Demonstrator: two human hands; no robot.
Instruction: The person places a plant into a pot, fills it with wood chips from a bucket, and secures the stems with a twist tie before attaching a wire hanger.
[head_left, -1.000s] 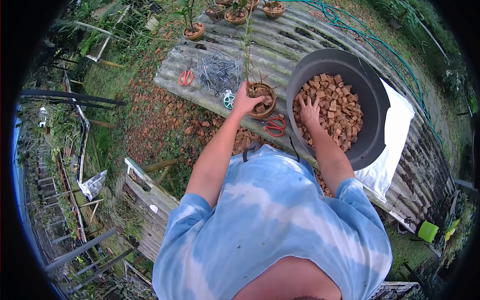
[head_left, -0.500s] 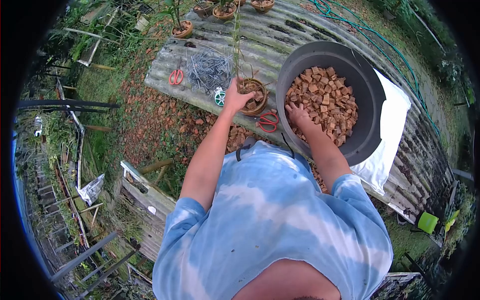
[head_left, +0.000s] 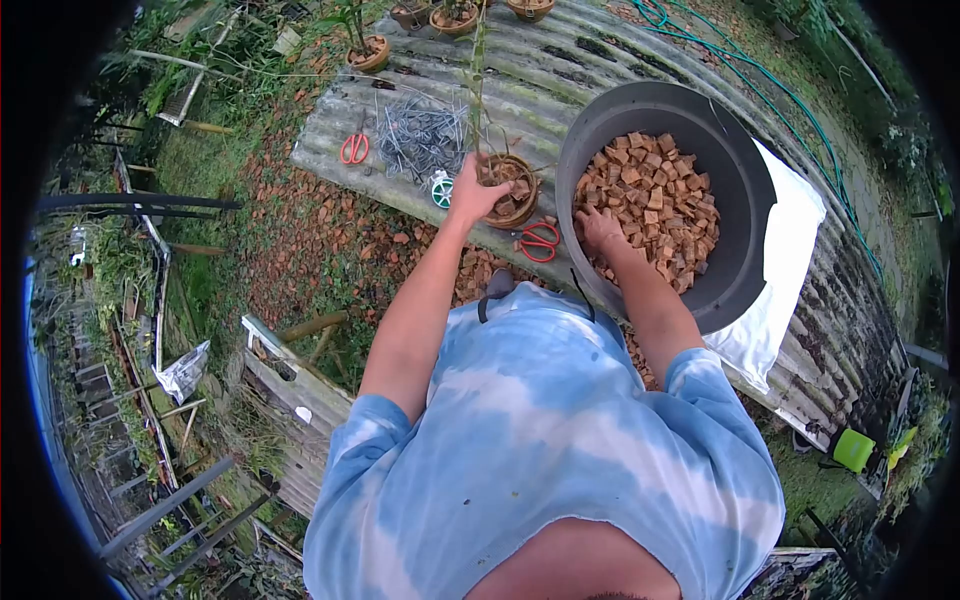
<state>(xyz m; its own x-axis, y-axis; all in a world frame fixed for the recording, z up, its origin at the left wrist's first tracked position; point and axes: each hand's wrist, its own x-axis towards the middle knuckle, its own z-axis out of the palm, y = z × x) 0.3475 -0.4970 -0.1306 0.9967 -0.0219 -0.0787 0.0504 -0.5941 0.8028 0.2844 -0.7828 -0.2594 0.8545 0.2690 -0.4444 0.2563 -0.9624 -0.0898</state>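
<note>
A clay pot (head_left: pixel 514 214) holds a tall thin-stemmed plant (head_left: pixel 476 90) and several brown chunks. My left hand (head_left: pixel 476 194) is closed round the base of the plant at the pot's left side, thumb over the rim. To the right stands a large dark grey tub (head_left: pixel 735 190), part filled with brown husk chips (head_left: pixel 655 205). Down inside it, my right hand (head_left: pixel 602 232) has its curled fingers among the chips at the near left; its fingertips are partly hidden. Red-handled scissors (head_left: pixel 538 242) lie between pot and tub.
On the corrugated sheet lie a heap of grey wire pieces (head_left: pixel 420 138), a second pair of red-handled scissors (head_left: pixel 354 149) and a green-and-white spool (head_left: pixel 442 190). Several potted plants (head_left: pixel 370 55) stand at the back. A white sack (head_left: pixel 790 230) lies under the tub; a green hose (head_left: pixel 770 80) runs behind.
My right hand's fingers have drawn closer together among the chips. My left hand stays at the pot. The whole view has shifted slightly.
</note>
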